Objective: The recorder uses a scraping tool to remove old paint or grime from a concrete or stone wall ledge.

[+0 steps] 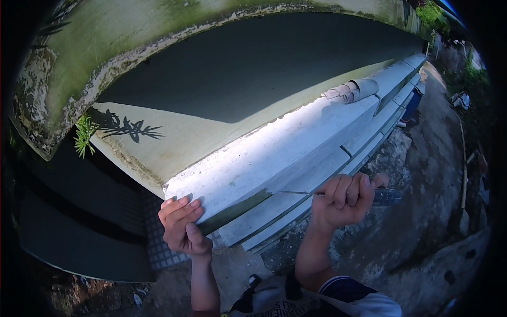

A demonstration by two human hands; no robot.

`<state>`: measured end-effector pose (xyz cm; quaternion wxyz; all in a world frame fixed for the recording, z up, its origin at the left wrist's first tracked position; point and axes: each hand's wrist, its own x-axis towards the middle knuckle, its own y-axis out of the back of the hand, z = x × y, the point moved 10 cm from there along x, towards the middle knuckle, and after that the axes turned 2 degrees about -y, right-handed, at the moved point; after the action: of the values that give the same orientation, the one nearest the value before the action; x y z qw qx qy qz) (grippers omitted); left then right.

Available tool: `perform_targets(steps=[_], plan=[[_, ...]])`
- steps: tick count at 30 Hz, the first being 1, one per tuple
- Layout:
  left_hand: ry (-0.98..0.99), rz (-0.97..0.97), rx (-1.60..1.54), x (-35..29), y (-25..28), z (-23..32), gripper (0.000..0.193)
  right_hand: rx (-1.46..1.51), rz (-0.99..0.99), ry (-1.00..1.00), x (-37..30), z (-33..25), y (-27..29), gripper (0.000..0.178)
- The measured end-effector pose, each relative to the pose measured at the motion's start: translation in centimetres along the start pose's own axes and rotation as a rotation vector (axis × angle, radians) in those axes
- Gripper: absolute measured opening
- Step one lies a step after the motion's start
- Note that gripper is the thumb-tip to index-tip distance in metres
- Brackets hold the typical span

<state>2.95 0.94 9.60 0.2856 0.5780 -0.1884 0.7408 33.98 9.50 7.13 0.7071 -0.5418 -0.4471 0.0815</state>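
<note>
A long white-painted ledge (237, 169) runs from near my left hand up to the far right, with its upper surface brightly sunlit. My left hand (182, 224) is closed on the near end of this ledge, fingertips over the top corner and thumb lower down. My right hand (346, 201) is wrapped round a hand tool (388, 197) with a translucent grey handle. Its thin metal shaft or blade points left, its tip at the ledge's lower edge beside a bare greenish strip (243, 207). Whether the tip touches cannot be seen clearly.
A curled pale sheet (362, 90) lies farther along the ledge. Behind it rises a shaded wall (264, 68), under a mossy concrete overhang (142, 26). White stepped mouldings (290, 206) run below the ledge. A green plant (84, 136) stands left; rough ground (422, 174) lies right.
</note>
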Motion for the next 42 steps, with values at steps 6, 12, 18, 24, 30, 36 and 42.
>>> perform_targets(steps=[6,12,18,24,30,36,42], plan=[[0.001,-0.003,-0.003,-0.1,-0.1,-0.1,0.038,-0.099,0.015,-0.028,0.1,0.5,0.5,0.021],[-0.002,0.007,0.000,0.0,0.0,0.0,0.037,-0.189,0.097,-0.020,-0.8,0.8,1.7,0.021],[0.006,0.020,-0.002,-0.2,0.0,-0.2,0.037,-0.150,0.118,-0.031,-0.8,0.9,1.7,0.019],[0.003,0.018,0.003,-0.1,-0.1,-0.1,0.038,-0.133,0.173,-0.008,-1.0,1.2,2.4,0.019],[0.008,0.025,0.003,-0.3,0.0,-0.2,0.038,-0.148,0.125,-0.014,-0.7,0.4,2.4,0.017],[0.004,0.038,-0.010,-0.3,0.1,-0.2,0.036,-0.206,0.142,-0.009,-1.2,0.8,3.1,0.015],[-0.002,0.038,-0.003,-0.2,0.1,-0.2,0.034,-0.113,0.265,-0.013,-2.1,1.4,4.3,0.015]])
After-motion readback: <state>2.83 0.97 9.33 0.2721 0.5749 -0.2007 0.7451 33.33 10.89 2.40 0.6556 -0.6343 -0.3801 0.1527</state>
